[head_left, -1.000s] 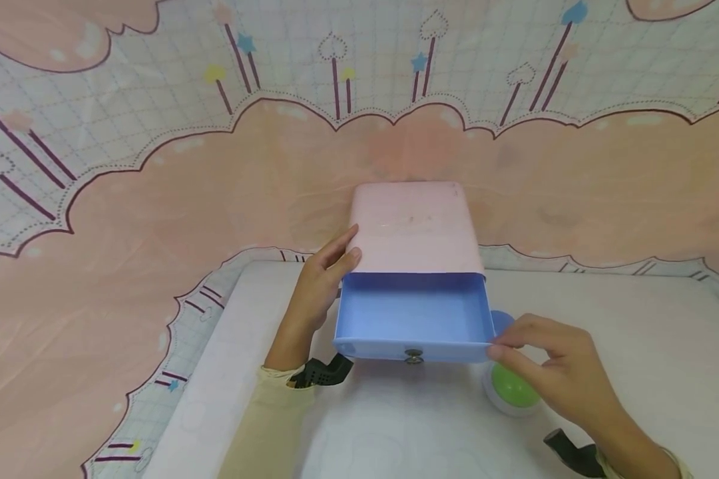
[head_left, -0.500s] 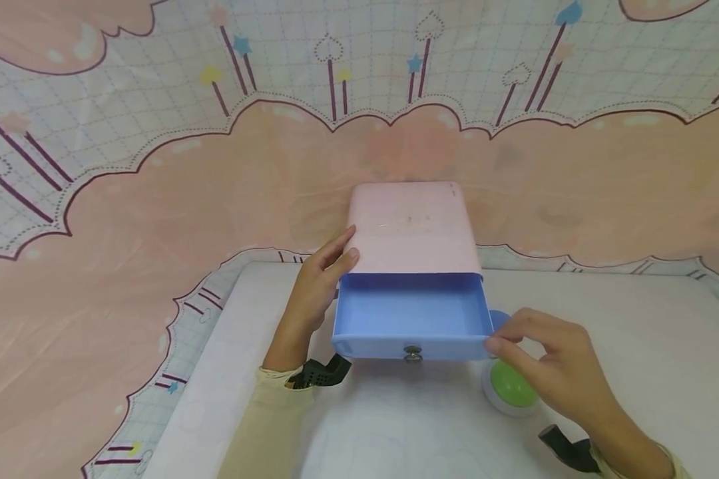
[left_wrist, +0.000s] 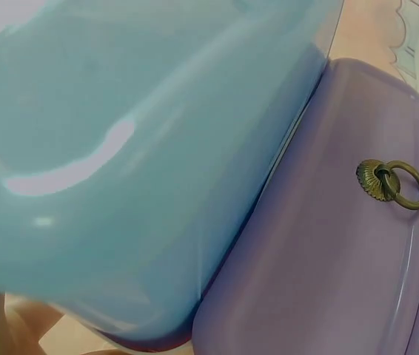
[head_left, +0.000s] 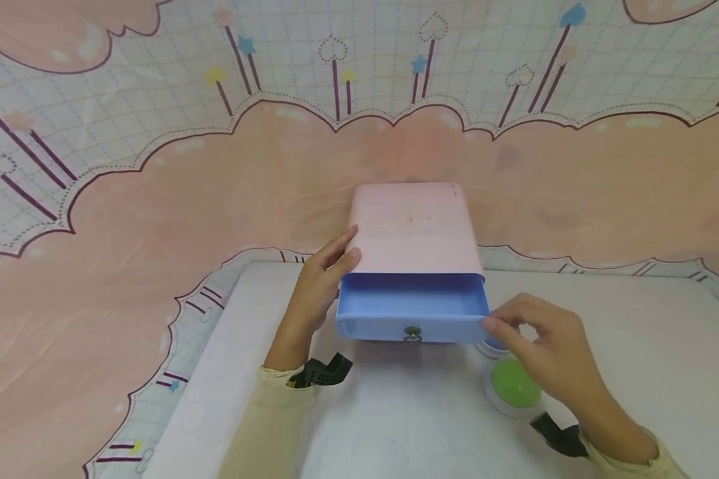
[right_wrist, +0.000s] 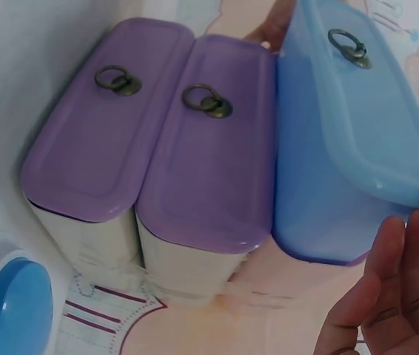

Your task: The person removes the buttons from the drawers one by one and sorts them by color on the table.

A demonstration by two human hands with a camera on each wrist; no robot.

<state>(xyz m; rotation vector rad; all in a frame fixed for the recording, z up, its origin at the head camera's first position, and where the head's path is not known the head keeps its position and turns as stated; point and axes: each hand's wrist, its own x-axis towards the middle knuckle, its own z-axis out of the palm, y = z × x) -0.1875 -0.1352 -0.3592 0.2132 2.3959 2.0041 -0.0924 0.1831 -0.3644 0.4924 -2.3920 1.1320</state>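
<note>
A small pink drawer cabinet (head_left: 416, 229) stands on the table, with its top blue drawer (head_left: 412, 326) part way out. Inside, the visible part of the drawer is bare. My left hand (head_left: 317, 289) rests along the cabinet's left side, thumb and forefinger straight near its top edge. At the drawer's front right corner, my right hand (head_left: 542, 342) pinches the rim between thumb and fingers. A brass ring pull (right_wrist: 350, 50) hangs on the blue front. Below it, the right wrist view has two purple drawers (right_wrist: 217, 155), both pushed in.
A round white piece with a green dome (head_left: 515, 382) sits on the white table (head_left: 623, 299) right of the drawer. Behind it, a similar blue-topped piece (head_left: 492, 346) is partly hidden by my right hand. A patterned peach cloth (head_left: 245, 193) hangs behind the cabinet.
The blue drawer has slid back into the cabinet by some way, with my right hand moving along at its corner. My left hand has stayed on the cabinet's side.
</note>
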